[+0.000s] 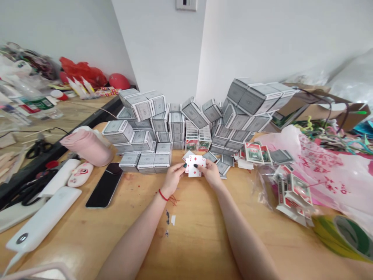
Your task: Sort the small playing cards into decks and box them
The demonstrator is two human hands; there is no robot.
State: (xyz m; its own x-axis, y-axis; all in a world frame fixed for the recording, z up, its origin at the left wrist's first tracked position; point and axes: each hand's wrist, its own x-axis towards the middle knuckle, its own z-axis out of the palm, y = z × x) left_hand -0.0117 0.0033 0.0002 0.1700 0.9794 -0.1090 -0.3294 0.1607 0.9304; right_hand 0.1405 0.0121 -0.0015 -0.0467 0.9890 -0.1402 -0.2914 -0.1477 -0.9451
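Face-up playing cards [196, 168] with red diamonds sit between my two hands over the table. My left hand [175, 177] pinches them at the left edge, its thumb on the card faces. At the right edge my right hand [210, 173] grips them, thumb across the front. Just behind, grey-backed loose cards [223, 167] lie spread on the wood. Beyond them stand piles of grey card blocks [145, 136] on the left and more blocks [250, 101] stacked higher on the right. Two rows of red-and-green card boxes [198, 138] fill the gap between the piles.
A black phone [104, 186], a white power bank [43, 219] and a pink rolled pouch [87, 146] lie to the left. On the right are opened card boxes [294, 194], a pink plastic bag [323, 167] and a roll of yellow-green tape [344, 235]. A wall rises behind.
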